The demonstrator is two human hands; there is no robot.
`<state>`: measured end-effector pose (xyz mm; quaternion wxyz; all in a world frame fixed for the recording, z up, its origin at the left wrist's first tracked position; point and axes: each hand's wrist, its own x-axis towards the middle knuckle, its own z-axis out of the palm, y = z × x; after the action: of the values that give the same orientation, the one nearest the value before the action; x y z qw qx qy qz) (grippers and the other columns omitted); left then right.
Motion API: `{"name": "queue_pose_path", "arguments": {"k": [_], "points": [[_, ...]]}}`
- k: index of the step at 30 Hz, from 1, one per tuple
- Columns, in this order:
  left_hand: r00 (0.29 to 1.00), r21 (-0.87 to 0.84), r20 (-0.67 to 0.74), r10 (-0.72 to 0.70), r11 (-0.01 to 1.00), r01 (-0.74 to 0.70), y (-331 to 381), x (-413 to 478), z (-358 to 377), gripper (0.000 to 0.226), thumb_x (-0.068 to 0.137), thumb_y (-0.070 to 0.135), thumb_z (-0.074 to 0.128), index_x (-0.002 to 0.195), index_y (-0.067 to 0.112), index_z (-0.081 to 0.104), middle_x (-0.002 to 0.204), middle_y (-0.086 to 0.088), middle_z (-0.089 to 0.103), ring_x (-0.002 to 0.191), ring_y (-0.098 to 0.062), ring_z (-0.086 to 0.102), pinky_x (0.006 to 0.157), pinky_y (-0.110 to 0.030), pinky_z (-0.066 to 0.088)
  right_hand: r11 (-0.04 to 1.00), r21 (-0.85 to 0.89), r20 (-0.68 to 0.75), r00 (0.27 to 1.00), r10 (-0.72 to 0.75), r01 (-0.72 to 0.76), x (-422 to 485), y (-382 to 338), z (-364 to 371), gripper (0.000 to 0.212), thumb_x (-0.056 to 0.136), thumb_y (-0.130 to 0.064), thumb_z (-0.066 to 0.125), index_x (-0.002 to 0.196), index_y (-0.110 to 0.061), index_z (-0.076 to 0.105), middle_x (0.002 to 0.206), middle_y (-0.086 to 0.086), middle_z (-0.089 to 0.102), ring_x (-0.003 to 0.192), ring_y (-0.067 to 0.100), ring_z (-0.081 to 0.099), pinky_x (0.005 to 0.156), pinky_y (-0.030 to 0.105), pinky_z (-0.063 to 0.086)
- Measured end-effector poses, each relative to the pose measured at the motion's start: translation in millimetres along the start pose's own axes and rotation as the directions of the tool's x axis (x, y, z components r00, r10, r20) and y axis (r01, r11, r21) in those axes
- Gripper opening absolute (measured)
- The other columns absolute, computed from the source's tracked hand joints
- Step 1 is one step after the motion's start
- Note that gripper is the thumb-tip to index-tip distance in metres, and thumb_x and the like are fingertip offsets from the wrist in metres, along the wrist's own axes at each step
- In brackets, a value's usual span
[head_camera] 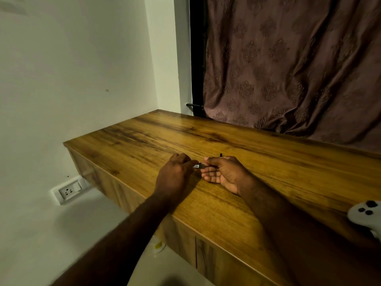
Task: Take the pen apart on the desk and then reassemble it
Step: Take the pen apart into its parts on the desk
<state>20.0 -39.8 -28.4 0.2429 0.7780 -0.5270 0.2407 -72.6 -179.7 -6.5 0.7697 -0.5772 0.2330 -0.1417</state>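
A dark pen [198,166] with a small white label on its barrel spans the gap between my two hands, just above the wooden desk [257,162]. My left hand [175,172] grips one end with curled fingers. My right hand [223,173] pinches the other end between thumb and forefinger, palm turned up. A thin dark tip [221,155] pokes out behind my right hand; whether it belongs to the pen or is a loose part, I cannot tell. Most of the pen is hidden inside my fingers.
A white game controller [366,216] lies at the desk's right edge. A brown patterned curtain [288,69] hangs behind the desk and a white wall stands to the left. A wall socket [68,190] sits low on the left, below the desk.
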Motion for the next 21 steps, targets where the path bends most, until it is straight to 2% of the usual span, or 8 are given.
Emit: {"name": "queue_pose_path", "arguments": {"k": [5,7,10,12,16,21], "points": [[0.999,0.140,0.023,0.043,0.989,-0.045,4.2,-0.4,1.2,0.030,0.079,0.013,0.071,0.109,0.017,0.070,0.090,-0.007,0.063,0.083,-0.026,0.057,0.059,-0.034,0.048,0.999,-0.037,-0.016,1.000,0.016,-0.017,-1.5,-1.6,-0.2,0.015,0.089,-0.011,0.063,0.080,0.002,0.065,0.053,0.011,0.066,0.047,0.018,0.064,0.045,0.022,0.053],[0.996,0.194,0.038,0.075,0.978,-0.081,6.2,-0.2,-0.5,0.031,0.080,0.013,0.066,0.110,0.017,0.070,0.091,-0.007,0.063,0.083,-0.026,0.057,0.061,-0.034,0.048,0.999,-0.052,-0.016,1.000,0.017,-0.018,-2.0,-2.3,0.2,0.012,0.089,-0.009,0.063,0.080,-0.001,0.065,0.052,0.008,0.066,0.048,0.018,0.064,0.045,0.022,0.053],[0.994,0.232,0.076,0.072,0.969,-0.088,8.1,-0.6,-3.6,0.039,0.083,0.022,0.042,0.110,0.018,0.070,0.093,-0.007,0.063,0.084,-0.026,0.057,0.063,-0.035,0.049,0.998,-0.062,-0.019,1.000,0.019,-0.020,-3.0,-2.7,2.1,0.012,0.088,-0.009,0.065,0.081,0.001,0.064,0.055,0.010,0.064,0.049,0.019,0.063,0.045,0.022,0.053],[0.994,0.237,0.092,0.062,0.968,-0.083,8.7,-0.8,-4.7,0.044,0.083,0.024,0.036,0.110,0.017,0.070,0.094,-0.008,0.063,0.085,-0.027,0.057,0.064,-0.037,0.050,0.998,-0.061,-0.021,0.999,0.025,-0.026,-3.7,-3.2,2.3,0.013,0.088,-0.009,0.065,0.081,0.001,0.064,0.054,0.010,0.063,0.050,0.019,0.062,0.044,0.021,0.052],[0.994,0.233,0.094,0.062,0.969,-0.083,11.2,-1.1,-7.2,0.044,0.083,0.023,0.035,0.110,0.018,0.070,0.095,-0.008,0.063,0.085,-0.027,0.057,0.065,-0.036,0.048,0.997,-0.071,-0.018,1.000,0.025,-0.027,-2.8,-3.2,1.1,0.011,0.088,-0.008,0.065,0.083,0.002,0.066,0.059,0.012,0.063,0.050,0.019,0.061,0.044,0.022,0.052],[0.994,0.247,0.087,0.066,0.965,-0.086,12.7,-2.1,-8.5,0.039,0.080,0.019,0.046,0.113,0.018,0.068,0.099,-0.010,0.062,0.089,-0.029,0.056,0.068,-0.039,0.047,0.992,-0.119,-0.022,0.999,0.030,-0.032,-0.2,-1.8,1.1,0.012,0.088,-0.011,0.065,0.089,0.001,0.068,0.057,0.011,0.063,0.045,0.017,0.063,0.044,0.022,0.052]]}}
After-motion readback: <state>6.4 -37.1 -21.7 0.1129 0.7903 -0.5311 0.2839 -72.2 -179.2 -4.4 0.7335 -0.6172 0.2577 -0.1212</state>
